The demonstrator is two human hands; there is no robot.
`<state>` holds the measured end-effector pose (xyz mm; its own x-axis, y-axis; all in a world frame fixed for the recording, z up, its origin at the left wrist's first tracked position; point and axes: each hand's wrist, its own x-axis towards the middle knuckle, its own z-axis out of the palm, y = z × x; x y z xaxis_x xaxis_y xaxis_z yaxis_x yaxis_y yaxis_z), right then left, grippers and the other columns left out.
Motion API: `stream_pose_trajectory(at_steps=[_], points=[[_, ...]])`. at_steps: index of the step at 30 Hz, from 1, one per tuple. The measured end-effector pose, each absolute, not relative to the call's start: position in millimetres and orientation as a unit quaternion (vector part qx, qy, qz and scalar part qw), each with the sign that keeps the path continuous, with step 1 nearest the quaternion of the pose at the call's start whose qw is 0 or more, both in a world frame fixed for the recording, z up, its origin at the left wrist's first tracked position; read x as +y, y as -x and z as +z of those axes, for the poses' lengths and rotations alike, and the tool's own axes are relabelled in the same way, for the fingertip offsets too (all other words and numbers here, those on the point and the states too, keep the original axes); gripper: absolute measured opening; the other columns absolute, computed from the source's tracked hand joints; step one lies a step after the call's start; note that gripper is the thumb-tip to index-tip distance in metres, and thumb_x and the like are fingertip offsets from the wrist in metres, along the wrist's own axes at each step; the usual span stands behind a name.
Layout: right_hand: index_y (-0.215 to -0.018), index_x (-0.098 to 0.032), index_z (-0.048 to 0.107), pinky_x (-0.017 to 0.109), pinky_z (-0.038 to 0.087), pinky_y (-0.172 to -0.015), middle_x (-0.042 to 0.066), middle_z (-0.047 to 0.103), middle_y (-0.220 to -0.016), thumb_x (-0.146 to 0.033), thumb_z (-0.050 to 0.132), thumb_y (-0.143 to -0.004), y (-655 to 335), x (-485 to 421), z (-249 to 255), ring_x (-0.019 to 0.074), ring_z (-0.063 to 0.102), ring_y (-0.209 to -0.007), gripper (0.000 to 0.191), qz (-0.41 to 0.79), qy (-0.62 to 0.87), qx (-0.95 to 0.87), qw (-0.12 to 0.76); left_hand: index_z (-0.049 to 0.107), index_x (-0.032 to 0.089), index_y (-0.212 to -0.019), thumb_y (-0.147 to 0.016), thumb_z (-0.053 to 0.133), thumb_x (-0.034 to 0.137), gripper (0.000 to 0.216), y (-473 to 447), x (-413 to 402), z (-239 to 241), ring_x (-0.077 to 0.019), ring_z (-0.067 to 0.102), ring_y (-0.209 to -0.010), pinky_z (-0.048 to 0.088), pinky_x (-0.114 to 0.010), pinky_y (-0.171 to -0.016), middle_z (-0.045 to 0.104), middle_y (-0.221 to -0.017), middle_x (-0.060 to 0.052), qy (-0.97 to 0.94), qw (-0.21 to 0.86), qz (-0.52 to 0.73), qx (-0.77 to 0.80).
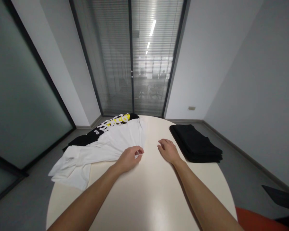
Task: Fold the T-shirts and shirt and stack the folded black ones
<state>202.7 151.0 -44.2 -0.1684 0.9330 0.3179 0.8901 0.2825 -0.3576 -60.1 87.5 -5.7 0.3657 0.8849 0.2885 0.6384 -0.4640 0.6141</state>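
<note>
A white long-sleeved shirt [120, 138] lies spread over the left part of the round table, one sleeve stretching toward the left edge. At its near right corner, my left hand [130, 157] has thumb and fingers closed in a pinch on the cloth. My right hand [168, 150] rests just above the tabletop, fingers slightly bent and apart from the thumb, holding nothing. To the right of it sits a stack of folded black clothes [195, 144], not touched by the hand. Behind the white shirt, and partly covered by it, is a black garment [110, 124] with white and yellow print.
The pale round table [144, 199] reaches toward a glass door with blinds [132, 64]. Part of the white shirt hangs over the table's left edge. A red chair seat [257, 219] shows at the lower right, beside a dark armrest [279, 197].
</note>
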Motion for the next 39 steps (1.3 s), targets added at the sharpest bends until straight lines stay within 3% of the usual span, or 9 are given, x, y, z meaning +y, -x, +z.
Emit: stream_pose_trajectory(at_steps=[3, 7, 13, 18, 24, 28, 32, 36, 39], points=[[-0.125, -0.019, 0.065, 0.04, 0.036, -0.11, 0.01, 0.062, -0.134, -0.036, 0.049, -0.097, -202.6, 151.1, -43.9, 0.0263, 0.052, -0.126, 0.036, 0.043, 0.596, -0.765, 0.24, 0.069, 0.022, -0.112, -0.087, 0.061, 0.025, 0.027, 63.1, 83.5, -12.0, -0.0209, 0.066, -0.102, 0.051, -0.033, -0.094, 0.073, -0.111, -0.005, -0.813, 0.159, 0.3, 0.472], [-0.125, -0.019, 0.065, 0.039, 0.036, -0.11, 0.011, 0.062, -0.134, -0.035, 0.049, -0.097, -202.2, 151.0, -43.9, 0.0259, 0.052, -0.126, 0.036, 0.043, 0.596, -0.765, 0.241, 0.056, 0.02, -0.141, -0.085, 0.07, 0.038, 0.061, 75.4, 87.6, -27.9, -0.0363, 0.039, -0.142, 0.033, -0.052, -0.116, 0.046, -0.154, -0.014, -0.796, 0.021, 0.268, 0.543], [-0.124, -0.018, 0.066, 0.042, 0.037, -0.11, 0.012, 0.062, -0.134, -0.034, 0.05, -0.096, -202.6, 151.7, -46.2, 0.0274, 0.053, -0.126, 0.036, 0.038, 0.589, -0.768, 0.249, 0.071, 0.018, -0.11, -0.098, 0.052, 0.026, 0.024, 78.4, 90.2, -25.9, -0.0264, 0.062, -0.119, 0.045, -0.038, -0.104, 0.07, -0.126, -0.011, -0.786, 0.034, 0.21, 0.58], [-0.126, -0.016, 0.065, 0.044, 0.04, -0.11, 0.012, 0.065, -0.132, -0.033, 0.049, -0.096, -203.0, 151.1, -44.9, 0.0288, 0.055, -0.124, 0.038, 0.042, 0.573, -0.773, 0.268, 0.067, 0.021, -0.108, -0.102, 0.045, 0.032, 0.026, 71.2, 77.9, -12.7, -0.0233, 0.071, -0.091, 0.049, -0.031, -0.079, 0.076, -0.095, -0.008, -0.784, 0.064, 0.218, 0.578], [-0.143, -0.013, 0.054, 0.047, 0.04, -0.111, 0.016, 0.061, -0.139, -0.041, 0.044, -0.099, -204.3, 151.6, -43.8, 0.031, 0.055, -0.129, 0.053, 0.066, 0.549, -0.77, 0.319, 0.068, 0.024, -0.101, -0.096, 0.054, 0.035, 0.019, 63.0, 60.0, -1.6, -0.0193, 0.071, -0.08, 0.049, -0.029, -0.076, 0.075, -0.086, -0.001, -0.794, 0.134, 0.264, 0.53], [-0.135, -0.015, 0.061, 0.049, 0.04, -0.11, 0.015, 0.067, -0.129, -0.041, 0.05, -0.096, -202.2, 148.9, -40.3, 0.0313, 0.055, -0.127, 0.047, 0.087, 0.526, -0.781, 0.324, 0.066, 0.023, -0.117, -0.092, 0.06, 0.038, 0.03, 63.7, 57.5, 2.5, -0.0211, 0.069, -0.101, 0.052, -0.034, -0.093, 0.073, -0.113, -0.005, -0.807, 0.11, 0.298, 0.499], [-0.105, -0.02, 0.071, 0.046, 0.041, -0.108, 0.01, 0.073, -0.11, -0.036, 0.051, -0.097, -193.0, 141.1, -30.2, 0.0296, 0.055, -0.125, 0.027, 0.112, 0.488, -0.798, 0.335, 0.051, 0.023, -0.143, -0.09, 0.063, 0.04, 0.057, 63.2, 59.1, -6.8, -0.0259, 0.049, -0.137, 0.04, -0.042, -0.114, 0.051, -0.151, -0.01, -0.835, 0.086, 0.286, 0.463], [-0.103, -0.023, 0.068, 0.041, 0.046, -0.098, 0.006, 0.072, -0.097, -0.035, 0.051, -0.098, -179.7, 128.4, -22.4, 0.023, 0.065, -0.099, 0.021, 0.139, 0.455, -0.808, 0.346, 0.036, 0.024, -0.155, -0.087, 0.068, 0.042, 0.077, 59.0, 59.2, -19.6, -0.0303, 0.043, -0.142, 0.039, -0.048, -0.114, 0.037, -0.161, -0.012, -0.845, 0.091, 0.237, 0.472], [-0.116, -0.023, 0.064, 0.038, 0.048, -0.098, 0.007, 0.07, -0.108, -0.029, 0.053, -0.097, -173.4, 121.0, -22.4, 0.0219, 0.064, -0.103, 0.023, 0.145, 0.435, -0.822, 0.338, 0.039, 0.019, -0.153, -0.087, 0.067, 0.038, 0.074, 58.0, 59.9, -22.5, -0.032, 0.049, -0.134, 0.042, -0.049, -0.111, 0.047, -0.154, -0.015, -0.848, 0.087, 0.216, 0.476]])
